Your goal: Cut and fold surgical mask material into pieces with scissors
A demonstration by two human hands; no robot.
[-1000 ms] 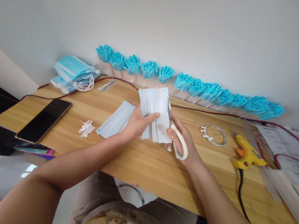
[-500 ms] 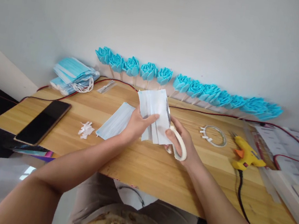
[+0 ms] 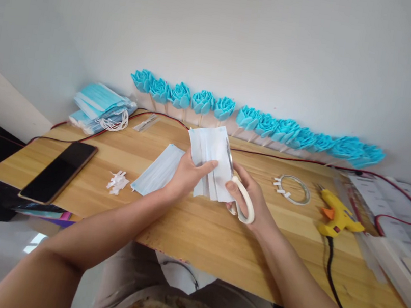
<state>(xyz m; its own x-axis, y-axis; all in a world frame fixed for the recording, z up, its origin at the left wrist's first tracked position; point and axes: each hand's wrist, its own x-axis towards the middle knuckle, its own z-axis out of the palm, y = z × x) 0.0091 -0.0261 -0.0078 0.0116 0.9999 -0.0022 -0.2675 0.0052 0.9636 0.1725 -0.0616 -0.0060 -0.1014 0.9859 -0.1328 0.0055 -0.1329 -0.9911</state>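
Pale brown wooden table (image 3: 200, 241) here. Right hand (image 3: 258, 205) grips white-handled metal scissors (image 3: 249, 201), blade hugging the 3 o'clock edge of a pleated pale-blue fabric mask (image 3: 210, 147); left hand (image 3: 185, 176) pinches it from 8 o'clock, long axis roughly 11-to-5.

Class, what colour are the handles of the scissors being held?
The scissor handles are off-white, shown best in the head view.

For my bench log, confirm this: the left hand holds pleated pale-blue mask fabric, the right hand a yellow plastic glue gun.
Wrong tool: the head view shows the right hand holding white-handled metal scissors; the yellow plastic glue gun lies on the wooden table. The left hand does hold mask fabric.
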